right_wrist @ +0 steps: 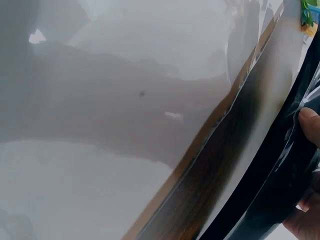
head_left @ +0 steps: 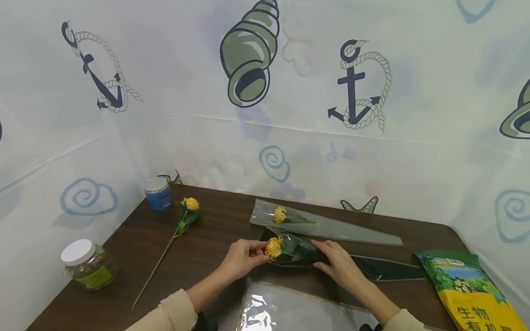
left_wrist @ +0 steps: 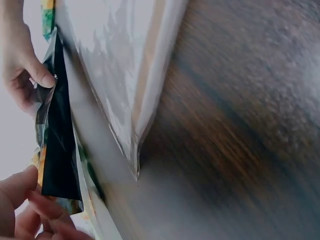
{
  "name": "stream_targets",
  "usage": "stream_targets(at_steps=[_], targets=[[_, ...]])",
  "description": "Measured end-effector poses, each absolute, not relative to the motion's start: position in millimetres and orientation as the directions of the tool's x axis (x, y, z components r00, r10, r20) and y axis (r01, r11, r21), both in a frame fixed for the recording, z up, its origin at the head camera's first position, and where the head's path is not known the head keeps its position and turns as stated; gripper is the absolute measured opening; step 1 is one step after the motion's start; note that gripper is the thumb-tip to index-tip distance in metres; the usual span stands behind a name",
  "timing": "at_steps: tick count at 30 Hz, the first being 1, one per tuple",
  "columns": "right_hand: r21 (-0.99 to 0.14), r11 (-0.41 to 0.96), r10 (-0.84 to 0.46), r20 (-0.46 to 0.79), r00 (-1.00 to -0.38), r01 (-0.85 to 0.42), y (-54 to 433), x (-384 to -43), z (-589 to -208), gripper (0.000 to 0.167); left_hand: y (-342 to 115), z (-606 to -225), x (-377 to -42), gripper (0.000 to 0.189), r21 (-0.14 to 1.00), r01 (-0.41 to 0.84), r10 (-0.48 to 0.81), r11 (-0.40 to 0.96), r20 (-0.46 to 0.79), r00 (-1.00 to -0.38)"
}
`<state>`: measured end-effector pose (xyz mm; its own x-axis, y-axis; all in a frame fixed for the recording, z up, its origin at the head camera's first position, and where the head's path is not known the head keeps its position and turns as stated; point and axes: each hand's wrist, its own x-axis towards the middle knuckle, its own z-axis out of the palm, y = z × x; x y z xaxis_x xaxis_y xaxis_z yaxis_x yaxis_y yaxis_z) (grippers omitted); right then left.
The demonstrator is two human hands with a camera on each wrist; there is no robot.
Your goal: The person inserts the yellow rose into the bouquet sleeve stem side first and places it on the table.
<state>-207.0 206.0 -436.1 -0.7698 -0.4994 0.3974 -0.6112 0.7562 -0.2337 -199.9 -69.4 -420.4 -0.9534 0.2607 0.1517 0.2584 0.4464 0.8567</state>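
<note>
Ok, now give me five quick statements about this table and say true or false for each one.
1. The left hand and the right hand both touch the dark-backed flower sleeve. True.
2. The dark-backed flower sleeve holds a red flower. False: it holds a yellow rose.
3. An unwrapped long-stemmed rose lies to the left of both hands. True.
4. The unwrapped long-stemmed rose is in the right hand. False: it lies on the brown table.
5. A green-and-yellow bag lies at the right. True.

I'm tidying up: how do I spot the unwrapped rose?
On the brown table, find the blue tub and look just right. The long-stemmed yellow rose there is bare; the held rose has a dark sleeve, the far rose a pale sleeve.
</note>
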Motion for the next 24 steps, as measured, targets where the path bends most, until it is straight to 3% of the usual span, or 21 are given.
stream_targets(at_steps=[5, 8, 16, 24], targets=[[-0.279, 0.762, -0.483, 0.358, -0.8, -0.584, 205.8, -208.7, -435.3, 0.056, -75.0, -414.6, -197.0, 0.035, 0.94, 0.092, 0.345, 0.327, -0.028, -0.938], [-0.322, 0.757, -0.468, 0.34, -0.815, -0.569, 207.3, -209.2, -435.2, 0.055, -76.0, -412.0, -196.2, 0.036, 0.953, 0.052, 0.383, 0.297, -0.07, -0.921], [-0.39, 0.726, -0.536, 0.194, -0.821, -0.566, 214.8, -208.6, -436.1, 0.061, -77.6, -422.0, -198.8, 0.033, 0.94, 0.043, 0.375, 0.339, -0.093, -0.922], [-0.36, 0.705, -0.577, 0.211, -0.789, -0.612, 216.7, -209.2, -441.2, 0.056, -74.7, -427.5, -203.6, 0.04, 0.894, 0.01, 0.29, 0.447, -0.134, -0.948]])
